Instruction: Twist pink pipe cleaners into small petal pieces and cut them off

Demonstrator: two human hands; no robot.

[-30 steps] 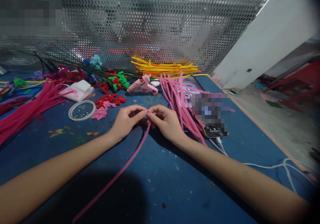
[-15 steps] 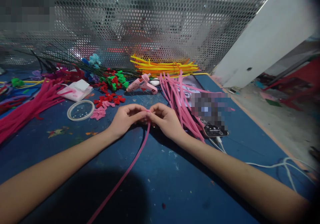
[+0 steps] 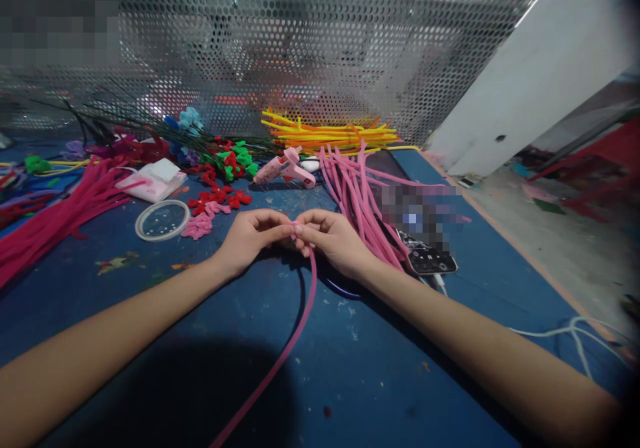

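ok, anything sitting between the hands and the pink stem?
Nothing visible. The left hand and right hand meet with their fingertips on the pink stem. The pink glue gun lies beyond them and the pink bundle is off by the right hand, neither in between.

Screen (image 3: 310, 41), perforated metal: spanned the top. Wall (image 3: 540, 68), pale: stood upper right. Floor (image 3: 525, 235), grey, littered: lay at right. Furniture (image 3: 593, 171), red, blurred: far right. Table (image 3: 380, 375), blue, speckled: filled the lower frame. Light: was dim.
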